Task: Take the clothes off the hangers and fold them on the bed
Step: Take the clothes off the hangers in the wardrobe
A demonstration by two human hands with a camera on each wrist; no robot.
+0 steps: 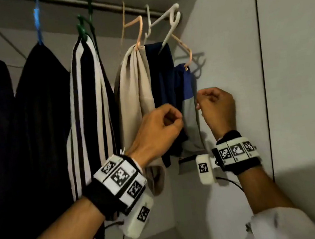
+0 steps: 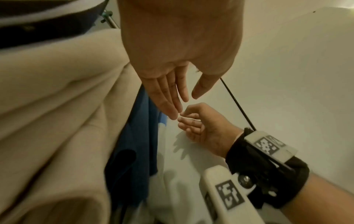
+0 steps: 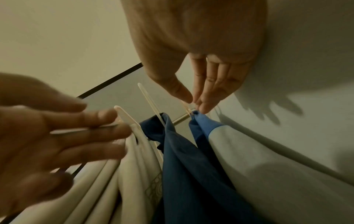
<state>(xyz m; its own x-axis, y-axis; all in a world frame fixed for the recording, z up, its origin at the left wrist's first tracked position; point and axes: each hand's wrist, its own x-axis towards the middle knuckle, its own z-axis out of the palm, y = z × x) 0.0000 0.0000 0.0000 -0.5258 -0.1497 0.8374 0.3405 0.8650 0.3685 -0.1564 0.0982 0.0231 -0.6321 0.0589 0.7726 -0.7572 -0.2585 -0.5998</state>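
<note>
A blue and grey garment [image 1: 187, 97] hangs from a peach hanger [image 1: 184, 48] at the right end of the rail, next to the wall. My left hand [image 1: 175, 117] is raised at its left edge. In the left wrist view that hand [image 2: 188, 98] has straight fingers, the thumb apart, and holds nothing. My right hand [image 1: 199, 104] is raised at the garment's right edge, against the wall. Its thumb and fingertips [image 3: 194, 101] lie close together with nothing seen between them. Beside this garment hang a navy garment [image 1: 162, 71] and a beige one [image 1: 134, 87].
The metal rail [image 1: 105, 5] also carries a white hanger [image 1: 169, 23], a striped black-and-white garment [image 1: 89, 106] on a green hanger and black clothes [image 1: 38, 110] further left. The wardrobe's side wall [image 1: 233, 55] stands close on the right.
</note>
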